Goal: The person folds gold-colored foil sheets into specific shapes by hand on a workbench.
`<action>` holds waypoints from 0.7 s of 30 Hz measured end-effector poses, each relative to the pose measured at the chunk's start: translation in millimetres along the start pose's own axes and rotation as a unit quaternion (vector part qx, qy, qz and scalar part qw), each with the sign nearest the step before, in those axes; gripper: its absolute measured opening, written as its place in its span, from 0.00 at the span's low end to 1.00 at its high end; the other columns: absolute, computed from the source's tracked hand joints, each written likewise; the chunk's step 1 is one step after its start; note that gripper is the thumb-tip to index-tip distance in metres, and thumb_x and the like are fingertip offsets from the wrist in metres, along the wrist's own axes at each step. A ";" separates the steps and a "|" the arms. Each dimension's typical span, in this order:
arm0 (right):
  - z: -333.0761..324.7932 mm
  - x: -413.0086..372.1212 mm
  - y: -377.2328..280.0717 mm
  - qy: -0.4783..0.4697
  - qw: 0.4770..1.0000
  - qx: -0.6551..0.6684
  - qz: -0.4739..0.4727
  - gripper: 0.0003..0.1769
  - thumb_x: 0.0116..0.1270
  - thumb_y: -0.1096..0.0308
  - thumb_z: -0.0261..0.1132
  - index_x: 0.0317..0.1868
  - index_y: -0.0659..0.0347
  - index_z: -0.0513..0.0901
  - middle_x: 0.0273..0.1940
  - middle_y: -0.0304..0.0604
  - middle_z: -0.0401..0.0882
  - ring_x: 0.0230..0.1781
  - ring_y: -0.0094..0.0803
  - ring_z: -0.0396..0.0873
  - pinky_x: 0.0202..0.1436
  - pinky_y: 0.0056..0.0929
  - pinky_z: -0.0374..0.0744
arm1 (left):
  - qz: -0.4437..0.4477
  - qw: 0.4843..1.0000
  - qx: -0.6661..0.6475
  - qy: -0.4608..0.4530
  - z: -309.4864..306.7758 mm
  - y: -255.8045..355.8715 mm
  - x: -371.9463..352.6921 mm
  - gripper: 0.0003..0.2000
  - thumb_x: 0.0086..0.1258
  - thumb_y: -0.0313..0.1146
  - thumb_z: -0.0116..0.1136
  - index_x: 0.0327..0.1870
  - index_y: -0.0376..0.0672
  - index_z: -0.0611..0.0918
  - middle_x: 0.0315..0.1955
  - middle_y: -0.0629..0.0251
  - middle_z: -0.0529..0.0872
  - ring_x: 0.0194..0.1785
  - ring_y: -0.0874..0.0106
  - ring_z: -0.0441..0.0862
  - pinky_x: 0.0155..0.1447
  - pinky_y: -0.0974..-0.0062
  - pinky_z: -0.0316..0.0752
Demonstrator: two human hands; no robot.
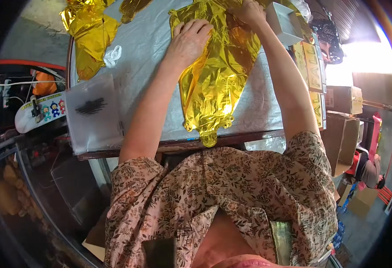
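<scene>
A shiny gold foil balloon, deflated and creased, lies lengthwise on the covered table. Its narrow tabbed end hangs slightly over the near edge. My left hand rests on the foil's left side, fingers spread loosely and palm down. At the top of the view, my right hand is curled at the far part of the foil, its fingertips closed on it and partly hidden. Beside my right wrist stands a small white open box.
More gold foil lies at the table's far left, near a bundle of white string. A clear plastic sheet covers the near left corner. Flat gold-printed packs line the right edge. Cardboard boxes are stacked beyond.
</scene>
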State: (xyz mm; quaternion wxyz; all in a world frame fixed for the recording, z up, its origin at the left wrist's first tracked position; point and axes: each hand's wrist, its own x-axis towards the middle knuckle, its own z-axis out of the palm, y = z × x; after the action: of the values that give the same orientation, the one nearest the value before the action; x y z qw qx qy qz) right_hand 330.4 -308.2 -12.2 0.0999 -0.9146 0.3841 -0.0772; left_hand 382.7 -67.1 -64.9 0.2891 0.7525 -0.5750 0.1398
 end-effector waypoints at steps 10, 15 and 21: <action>12.9 45.7 26.4 -0.058 0.995 0.082 -0.011 0.27 0.55 0.53 0.77 0.43 0.71 0.89 0.45 0.67 0.88 0.50 0.55 0.89 0.53 0.49 0.86 | -0.019 0.999 0.024 -0.008 4.4 -0.7 -3.2 0.16 0.80 0.37 0.58 0.65 0.48 0.81 0.68 0.66 0.80 0.73 0.63 0.74 0.75 0.55 0.63; -15.0 23.0 -5.5 0.075 0.994 0.024 -0.070 0.26 0.57 0.49 0.77 0.33 0.70 0.89 0.36 0.64 0.88 0.38 0.52 0.90 0.43 0.47 0.86 | -0.027 0.999 0.011 -0.016 5.6 -0.6 -3.0 0.17 0.81 0.38 0.56 0.66 0.48 0.81 0.70 0.66 0.79 0.74 0.63 0.72 0.76 0.54 0.62; -16.2 12.2 -50.0 -0.130 0.926 0.346 -0.072 0.31 0.59 0.44 0.81 0.37 0.70 0.87 0.32 0.48 0.87 0.22 0.33 0.84 0.29 0.36 0.84 | -0.023 0.999 0.029 -0.031 0.8 1.8 0.0 0.15 0.79 0.38 0.57 0.63 0.48 0.83 0.60 0.66 0.83 0.66 0.62 0.77 0.73 0.53 0.64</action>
State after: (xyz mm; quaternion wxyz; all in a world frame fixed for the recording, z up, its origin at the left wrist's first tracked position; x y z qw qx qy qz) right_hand 369.7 -284.7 16.3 0.4534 -0.8504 0.2504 -0.0923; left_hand 380.9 -67.8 -65.0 0.2526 0.7775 -0.5619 0.1264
